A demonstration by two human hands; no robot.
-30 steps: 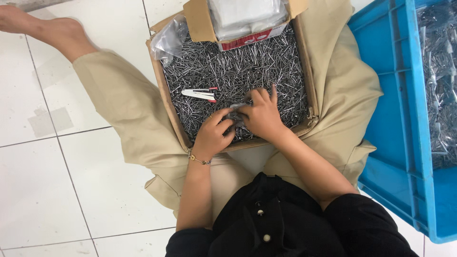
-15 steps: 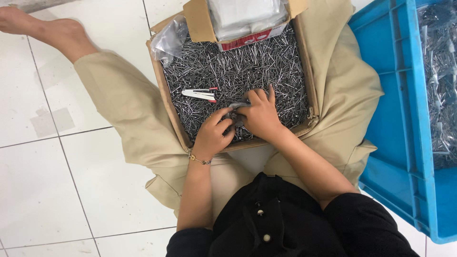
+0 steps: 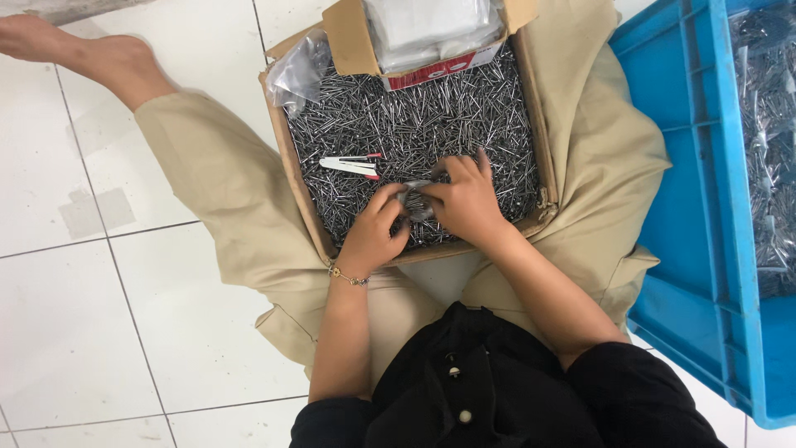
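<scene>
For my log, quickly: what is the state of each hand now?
Left hand: closed on a small clear bag over the nails.
Right hand: closed on the same bag.

This looks like a small workshop or packing room where piecework is done by hand on the floor. The landmark is an open cardboard box (image 3: 292, 178) brimming with loose steel nails (image 3: 431, 116), wedged between the legs of a person sitting on the white tiled floor (image 3: 99, 315). At the far end of the box lies a stack of clear plastic bags (image 3: 427, 25). Just right of the box stands a blue plastic crate (image 3: 688, 207) holding bagged nails (image 3: 767, 141). On the nails, near the box's left wall, lies a small red and white tool (image 3: 352, 164).
</scene>
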